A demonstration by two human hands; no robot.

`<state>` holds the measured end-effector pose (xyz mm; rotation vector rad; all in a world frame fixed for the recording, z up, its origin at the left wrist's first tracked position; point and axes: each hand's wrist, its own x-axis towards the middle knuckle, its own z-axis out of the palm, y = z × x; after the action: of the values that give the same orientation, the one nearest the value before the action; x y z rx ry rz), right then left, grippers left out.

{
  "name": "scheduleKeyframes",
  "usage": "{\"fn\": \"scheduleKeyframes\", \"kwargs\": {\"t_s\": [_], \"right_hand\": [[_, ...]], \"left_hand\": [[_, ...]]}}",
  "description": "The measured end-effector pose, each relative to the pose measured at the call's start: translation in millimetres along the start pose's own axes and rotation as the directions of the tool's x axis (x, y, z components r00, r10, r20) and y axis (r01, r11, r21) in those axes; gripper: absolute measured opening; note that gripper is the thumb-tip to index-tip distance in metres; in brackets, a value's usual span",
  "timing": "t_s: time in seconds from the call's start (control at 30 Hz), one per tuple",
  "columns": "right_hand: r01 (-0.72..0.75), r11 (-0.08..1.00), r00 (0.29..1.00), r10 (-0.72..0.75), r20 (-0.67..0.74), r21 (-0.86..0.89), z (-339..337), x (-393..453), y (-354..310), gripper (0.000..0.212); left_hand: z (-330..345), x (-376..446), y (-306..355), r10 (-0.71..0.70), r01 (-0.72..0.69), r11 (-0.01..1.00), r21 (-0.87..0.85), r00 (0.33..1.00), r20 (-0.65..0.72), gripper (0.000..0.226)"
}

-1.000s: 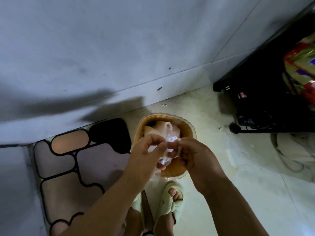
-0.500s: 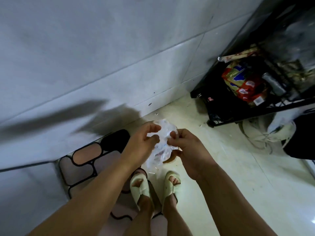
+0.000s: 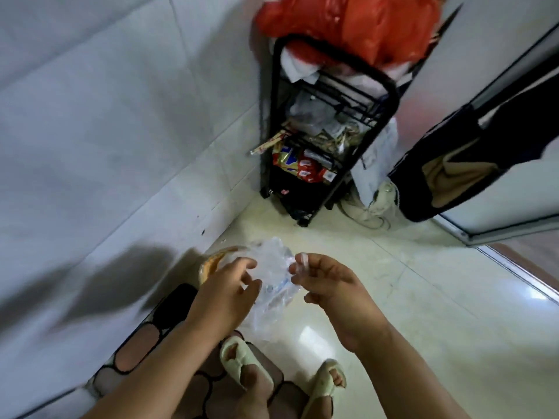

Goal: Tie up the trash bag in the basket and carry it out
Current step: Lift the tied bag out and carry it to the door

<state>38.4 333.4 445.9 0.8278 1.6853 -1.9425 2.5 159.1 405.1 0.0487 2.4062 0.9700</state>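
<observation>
A clear, crumpled trash bag hangs in the air between my two hands, lifted above the floor. My left hand grips its left side with curled fingers. My right hand pinches a twisted strip of the bag's top between thumb and fingertips. The brown, clear-rimmed basket stands on the floor by the wall, mostly hidden behind my left hand and the bag.
A black wire cart packed with snack packets stands in the corner, a red plastic bag on top. A patterned mat lies along the tiled wall. My feet in pale slippers stand below. A dark fabric hangs at the right.
The bag has come up out of the basket and now hangs between my hands. My head has lifted, bringing the cart and red bag into view. My hands have moved slightly apart.
</observation>
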Motion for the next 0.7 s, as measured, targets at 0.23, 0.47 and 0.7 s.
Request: {"fn": "scheduleKeyframes", "kwargs": {"t_s": [0.23, 0.47, 0.7], "right_hand": [[0.056, 0.977, 0.982, -0.017, -0.189, 0.203, -130.8, -88.7, 11.8, 0.019], [0.189, 0.928, 0.949, -0.088, -0.303, 0.322, -307.0, -171.0, 39.8, 0.022], [0.329, 0.867, 0.806, -0.050, -0.590, 0.375, -489.4, -267.1, 83.0, 0.029]], "left_hand": [[64.8, -18.8, 110.6, 0.201, -0.217, 0.942, 0.256, 0.976, 0.086, 0.028], [203.8, -44.7, 262.2, 0.320, -0.387, 0.839, 0.383, 0.919, 0.229, 0.028], [361.9, -76.8, 411.8, 0.442, -0.596, 0.689, 0.413, 0.797, 0.412, 0.030]]}}
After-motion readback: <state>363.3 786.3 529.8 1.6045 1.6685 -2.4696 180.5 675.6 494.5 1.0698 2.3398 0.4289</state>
